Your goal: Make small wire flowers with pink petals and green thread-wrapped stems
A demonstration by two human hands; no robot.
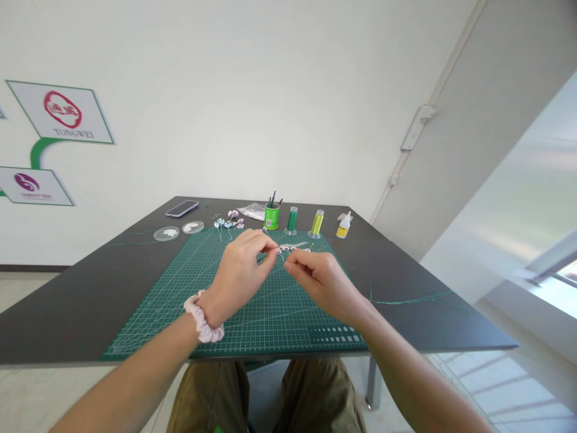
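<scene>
Over the green cutting mat (180, 288), my left hand (246, 264) is closed in a pinch, a pink scrunchie (204, 319) round its wrist. At its fingertips shows a small pale petal-like piece (285, 247), with a thin strand near it. Just to the right, my right hand (318, 276) is closed too, thumb against forefinger. Whatever it holds is too fine to make out. Beyond the hands stand a green can (271, 216) with tools in it, a dark green thread spool (293, 221) and a yellow-green thread spool (317, 224).
Small wire-stemmed flowers (228, 224) lie behind the mat, near a clear plastic bag (252, 210). Two shallow dishes (166, 233) with white contents and a phone (182, 208) are at left. A glue bottle (344, 226) stands at right; loose green thread (410, 300) trails nearby.
</scene>
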